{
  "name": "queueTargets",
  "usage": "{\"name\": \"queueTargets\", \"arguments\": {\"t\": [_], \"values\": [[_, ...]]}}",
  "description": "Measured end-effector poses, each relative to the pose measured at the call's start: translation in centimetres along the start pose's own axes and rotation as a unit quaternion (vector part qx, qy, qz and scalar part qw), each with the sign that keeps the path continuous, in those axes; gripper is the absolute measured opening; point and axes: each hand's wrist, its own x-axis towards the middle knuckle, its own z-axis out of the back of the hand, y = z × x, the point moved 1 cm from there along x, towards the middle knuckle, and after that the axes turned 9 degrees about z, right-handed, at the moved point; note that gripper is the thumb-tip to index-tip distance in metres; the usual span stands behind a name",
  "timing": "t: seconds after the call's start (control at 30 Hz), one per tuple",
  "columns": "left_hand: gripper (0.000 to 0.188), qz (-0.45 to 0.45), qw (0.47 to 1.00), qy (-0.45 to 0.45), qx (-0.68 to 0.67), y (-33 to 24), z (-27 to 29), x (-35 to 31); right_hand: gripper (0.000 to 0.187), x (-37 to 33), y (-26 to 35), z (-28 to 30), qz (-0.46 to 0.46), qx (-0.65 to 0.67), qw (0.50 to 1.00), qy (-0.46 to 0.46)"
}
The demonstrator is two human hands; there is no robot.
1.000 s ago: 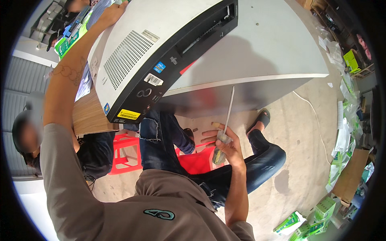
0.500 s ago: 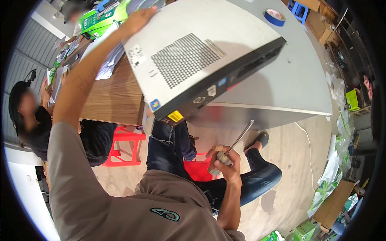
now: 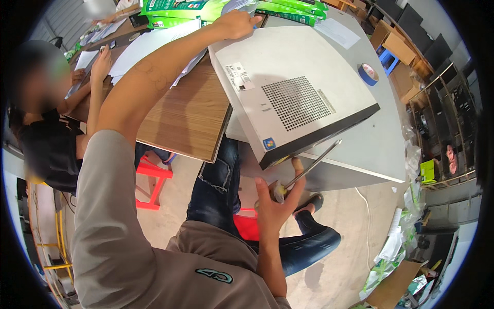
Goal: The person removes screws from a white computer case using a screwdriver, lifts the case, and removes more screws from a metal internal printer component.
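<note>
A white desktop computer case [image 3: 314,62] with a black front edge lies on the grey table, its perforated vent patch facing up. My left hand [image 3: 237,24] grips its far left corner, fingers curled at the rear edge. My right hand [image 3: 278,208] is closed round the handle of a screwdriver [image 3: 313,162], just below the near front corner of the case. The screwdriver's long metal shaft points up and to the right. Part of its handle is hidden in my palm.
Blue tape [image 3: 368,74] sits on the grey table [image 3: 386,139], right of the case. Green packages [image 3: 188,11] and papers [image 3: 149,49] lie beyond the wooden desk [image 3: 180,113]. At left a person [image 3: 49,149] sits near a red stool [image 3: 153,180]. Shelving [image 3: 447,123] stands at right.
The case has turned and come down flatter, so its front panel shows less. My left hand still holds its far corner. My right hand with the screwdriver has risen nearer the front edge.
</note>
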Motion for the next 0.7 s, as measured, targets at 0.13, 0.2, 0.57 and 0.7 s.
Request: {"name": "queueTargets", "arguments": {"t": [0.13,0.2,0.57,0.7], "values": [[0.049,0.008,0.998,-0.027,-0.059,-2.4,0.7,-2.4,0.079,1.1,0.3,-1.0,0.12,-0.177,0.974,-0.074],[0.059,-0.012,0.992,-0.079,-0.1,-1.7,1.2,-3.4,0.08,1.1,0.9,-1.5,0.124,-0.192,0.97,-0.088],[0.054,-0.01,0.972,-0.004,-0.236,-1.1,3.2,-11.3,0.067,6.3,4.7,9.1,0.031,-0.263,0.959,-0.097],[0.04,0.142,0.845,0.193,-0.477,-3.1,4.9,-16.1,0.054,10.2,5.7,13.5,0.025,-0.334,0.938,-0.085]]}}
